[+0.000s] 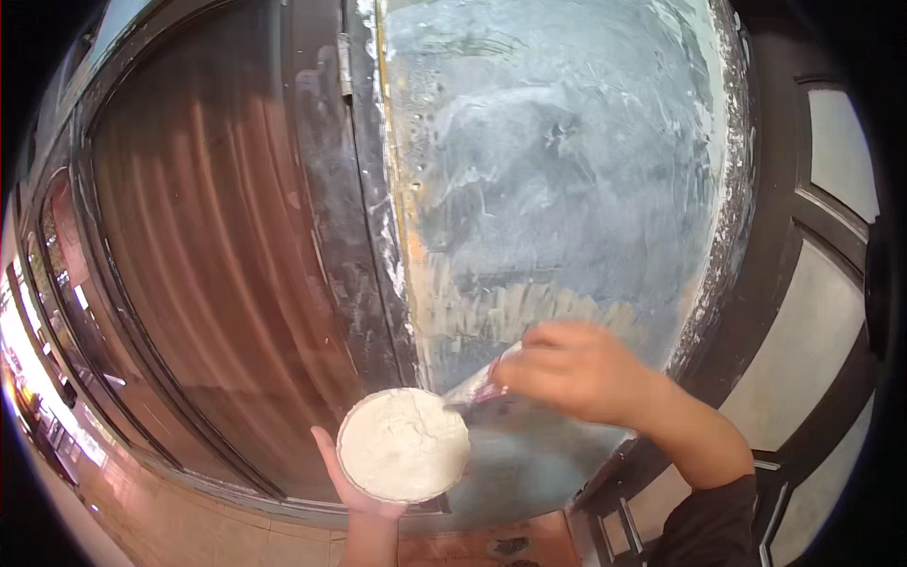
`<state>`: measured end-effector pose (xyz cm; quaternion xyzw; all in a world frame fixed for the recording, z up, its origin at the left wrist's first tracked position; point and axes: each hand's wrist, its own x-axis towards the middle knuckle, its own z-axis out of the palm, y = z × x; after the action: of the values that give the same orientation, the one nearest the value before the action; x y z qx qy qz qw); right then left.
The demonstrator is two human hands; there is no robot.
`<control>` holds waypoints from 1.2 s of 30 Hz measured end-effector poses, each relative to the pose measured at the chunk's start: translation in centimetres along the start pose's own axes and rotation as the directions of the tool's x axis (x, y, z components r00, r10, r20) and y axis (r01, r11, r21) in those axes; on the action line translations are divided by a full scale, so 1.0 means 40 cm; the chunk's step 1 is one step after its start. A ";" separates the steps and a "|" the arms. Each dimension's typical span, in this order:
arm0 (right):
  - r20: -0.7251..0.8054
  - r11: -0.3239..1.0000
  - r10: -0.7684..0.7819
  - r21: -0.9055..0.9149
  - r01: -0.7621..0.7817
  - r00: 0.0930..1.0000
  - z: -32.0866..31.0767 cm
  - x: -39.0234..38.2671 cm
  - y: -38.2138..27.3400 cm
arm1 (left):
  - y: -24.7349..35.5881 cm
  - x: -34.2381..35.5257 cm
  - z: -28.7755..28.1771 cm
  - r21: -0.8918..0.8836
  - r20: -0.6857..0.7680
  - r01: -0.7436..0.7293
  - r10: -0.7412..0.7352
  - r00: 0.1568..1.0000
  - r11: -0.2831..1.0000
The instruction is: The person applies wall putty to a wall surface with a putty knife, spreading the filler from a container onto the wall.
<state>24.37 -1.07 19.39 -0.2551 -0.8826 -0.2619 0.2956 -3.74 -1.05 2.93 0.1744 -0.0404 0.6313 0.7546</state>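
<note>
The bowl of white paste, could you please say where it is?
In the head view, the bowl is low, just left of centre, in the left hand, with the tool in the right hand at its upper right.

The left hand (353, 489) supported a round bowl (406, 390) of white paste (402, 444). The floor (236, 524) below was tan at left and reddish-brown near the middle, bearing an unidentified dark patch (511, 545).

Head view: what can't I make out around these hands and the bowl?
In the head view:
Left hand: most fingers hidden by the bowl.
Tool: handle partly covered by the right hand; far end blurred, its exact shape unclear beside the white paste.
Bowl's underside: hidden by its rim and contents.
Dark sleeve: cut off by the lower edge.
</note>
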 end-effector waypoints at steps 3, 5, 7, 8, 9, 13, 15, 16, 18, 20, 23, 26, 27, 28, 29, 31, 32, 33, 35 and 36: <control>0.089 0.976 -0.165 -0.128 0.176 0.982 -0.005 -0.041 -0.029 | -0.033 0.018 0.019 0.178 -0.073 -0.054 0.068 0.995 0.983; 0.065 0.957 -0.225 -0.171 0.233 0.972 -0.016 -0.056 -0.031 | -0.052 0.026 0.034 0.158 -0.059 -0.060 0.070 0.996 0.986; 0.074 0.956 -0.228 -0.172 0.238 0.971 -0.031 -0.075 -0.029 | -0.073 0.031 0.044 0.151 0.001 -0.065 0.065 0.998 0.986; 0.082 0.955 -0.230 -0.173 0.241 0.970 -0.033 -0.084 -0.025 | -0.084 0.033 0.052 0.152 0.000 -0.069 0.069 0.998 0.986; 0.031 0.951 -0.247 -0.185 0.248 0.969 -0.028 -0.091 -0.017 | -0.094 0.036 0.065 0.139 0.023 -0.071 0.069 0.997 0.988; 0.109 0.938 -0.269 -0.198 0.286 0.957 -0.059 -0.123 0.002 | -0.149 0.039 0.097 0.179 0.026 -0.099 0.096 0.995 0.979; 0.127 0.911 -0.295 -0.260 0.318 0.947 -0.067 -0.140 0.017 | -0.182 0.044 0.115 0.175 0.021 -0.122 0.121 0.992 0.977; 0.123 0.912 -0.297 -0.257 0.320 0.947 -0.071 -0.148 0.027 | -0.197 0.045 0.121 0.179 0.019 -0.126 0.125 0.992 0.976; 0.135 0.885 -0.344 -0.285 0.369 0.929 -0.081 -0.168 0.048 | -0.225 0.050 0.130 0.219 0.022 -0.121 0.120 0.993 0.968; 0.121 0.881 -0.353 -0.291 0.373 0.928 -0.087 -0.193 0.065 | -0.252 0.057 0.123 0.221 0.029 -0.129 0.126 0.992 0.967; 0.103 0.875 -0.361 -0.306 0.375 0.927 -0.104 -0.228 0.088 | -0.298 0.059 0.131 0.233 0.045 -0.138 0.131 0.990 0.963; 0.096 0.873 -0.365 -0.308 0.377 0.926 -0.126 -0.258 0.111 | -0.344 0.058 0.130 0.209 0.073 -0.146 0.133 0.988 0.967; 0.092 0.874 -0.368 -0.304 0.378 0.925 -0.133 -0.268 0.117 | -0.358 0.056 0.127 0.173 0.094 -0.149 0.135 0.986 0.974; 0.096 0.873 -0.371 -0.302 0.383 0.923 -0.139 -0.279 0.124 | -0.373 0.058 0.123 0.168 0.092 -0.151 0.137 0.986 0.974; 0.135 0.868 -0.356 -0.319 0.381 0.925 -0.146 -0.292 0.131 | -0.387 0.059 0.120 0.182 0.042 -0.142 0.136 0.990 0.973; 0.178 0.864 -0.341 -0.326 0.383 0.923 -0.148 -0.312 0.146 | -0.415 0.059 0.115 0.160 -0.012 -0.133 0.137 0.991 0.978; 0.171 0.865 -0.339 -0.329 0.378 0.925 -0.143 -0.320 0.157 | -0.425 0.062 0.116 0.157 -0.022 -0.134 0.139 0.990 0.979; 0.165 0.866 -0.336 -0.332 0.373 0.927 -0.139 -0.327 0.167 | -0.433 0.068 0.118 0.148 -0.011 -0.120 0.123 0.992 0.982; 0.156 0.875 -0.339 -0.309 0.372 0.928 -0.144 -0.333 0.171 | -0.444 0.048 0.121 0.157 -0.011 -0.123 0.127 0.992 0.980; 0.147 0.883 -0.333 -0.299 0.363 0.931 -0.146 -0.336 0.171 | -0.451 0.034 0.122 0.159 -0.020 -0.132 0.137 0.990 0.978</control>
<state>40.11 -3.60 16.73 -0.1491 -0.8719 -0.4390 0.1574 14.77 -3.86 4.06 0.2204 0.0094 0.6848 0.6945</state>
